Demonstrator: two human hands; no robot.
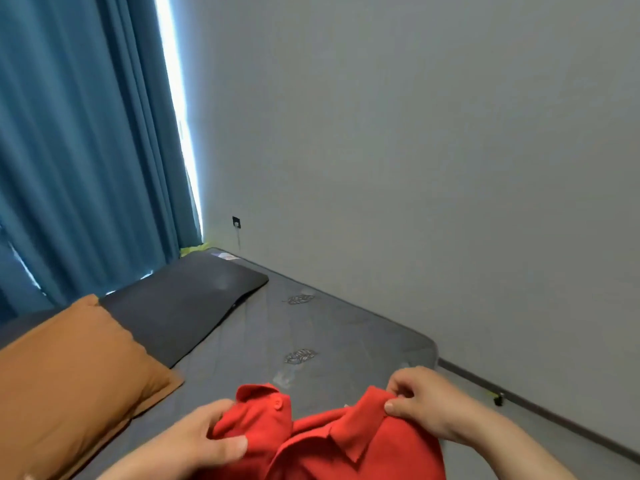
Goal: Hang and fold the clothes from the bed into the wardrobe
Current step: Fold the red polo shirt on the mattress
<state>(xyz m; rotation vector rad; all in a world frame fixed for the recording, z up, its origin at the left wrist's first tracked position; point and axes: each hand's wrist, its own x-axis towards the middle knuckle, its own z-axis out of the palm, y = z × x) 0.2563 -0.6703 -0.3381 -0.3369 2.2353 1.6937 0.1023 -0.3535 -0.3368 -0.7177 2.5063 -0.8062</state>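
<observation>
You've got the red polo shirt [332,441] pinched at both shoulders over the bed [332,327], left hand [204,441] and right hand [422,403] each gripping fabric by the collar. Looks like you're spreading it to fold or hang.

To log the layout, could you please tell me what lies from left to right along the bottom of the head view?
orange pillow → left hand → red polo shirt → right hand
</observation>
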